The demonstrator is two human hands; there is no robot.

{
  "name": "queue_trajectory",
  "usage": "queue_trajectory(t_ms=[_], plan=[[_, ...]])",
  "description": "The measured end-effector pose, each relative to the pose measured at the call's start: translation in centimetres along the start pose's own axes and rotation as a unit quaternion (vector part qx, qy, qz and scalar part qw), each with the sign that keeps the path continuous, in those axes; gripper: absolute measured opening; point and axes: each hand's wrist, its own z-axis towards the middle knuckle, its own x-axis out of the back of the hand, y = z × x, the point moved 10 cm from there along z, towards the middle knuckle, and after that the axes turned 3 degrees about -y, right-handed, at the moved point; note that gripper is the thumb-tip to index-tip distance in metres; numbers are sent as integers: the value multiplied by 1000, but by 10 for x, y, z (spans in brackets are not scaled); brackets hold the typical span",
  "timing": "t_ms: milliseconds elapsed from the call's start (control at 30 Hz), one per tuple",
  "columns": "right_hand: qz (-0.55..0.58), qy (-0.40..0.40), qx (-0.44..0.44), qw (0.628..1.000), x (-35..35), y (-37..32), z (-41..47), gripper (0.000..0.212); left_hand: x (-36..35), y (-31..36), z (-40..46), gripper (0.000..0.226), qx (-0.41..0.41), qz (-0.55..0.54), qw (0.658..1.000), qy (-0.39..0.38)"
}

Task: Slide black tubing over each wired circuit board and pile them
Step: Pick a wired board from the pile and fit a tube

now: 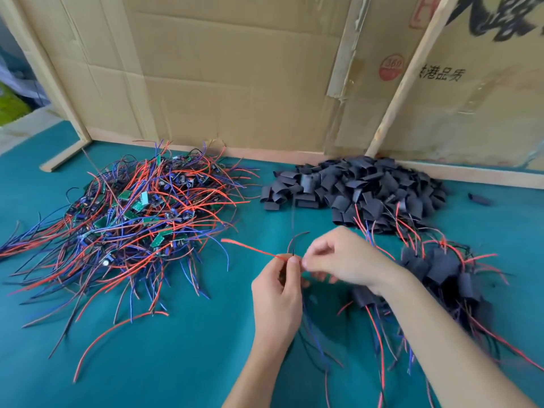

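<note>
A teal table fills the lower view, with a cardboard wall standing along its far edge from 10 to 2 o'clock.

At 9 to 10 o'clock lies the biggest heap: bare boards, small green circuit boards tangled in red, blue and black wires that spread out in all directions.

At 1 o'clock, against the wall, sits the tube pile, a mound of short flattened black tubing pieces. One stray tube lies apart at 2 o'clock.

At 3 to 4 o'clock is the done pile, boards already sleeved in black, their wires trailing toward the near edge. It touches the tube pile's near side.

Both hands meet just below centre, above the table between the heaps. The left hand is curled, fingers and thumb grasping the current board; only a dark sliver of it shows between the fingers, so whether tubing is on it cannot be told. Blue and dark wires hang below this hand.

The right hand is blurred, its fingertips pinching at the wires where they leave the left hand's grip.

A red wire sticks out from that pinch toward 10 o'clock, and a dark wire loops up toward 12.
</note>
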Motion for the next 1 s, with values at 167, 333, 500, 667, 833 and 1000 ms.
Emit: queue_trajectory(t_ms=[167, 333, 500, 667, 833, 1000], plan=[[-194, 259, -57, 945, 99, 12, 48, 23, -2, -4, 0, 18, 8, -23, 1000, 0], [-290, 256, -127, 913, 107, 45, 83, 33, -4, -4, 0, 16, 17, -48, 999, -18], [-213, 350, -80, 909, 119, 26, 64, 40, -6, -7, 1, 32, 31, -77, 996, -26], [14, 308, 48, 950, 73, -6, 23, 32, -6, -6, 2, 22, 5, -48, 999, -23], [121, 247, 83, 958, 26, -2, 1, 35, -6, 2, 0, 17, -12, -38, 999, -19], [148, 211, 106, 960, 3, 2, -4, 39, -2, -1, -1, 35, 4, -39, 999, 6]])
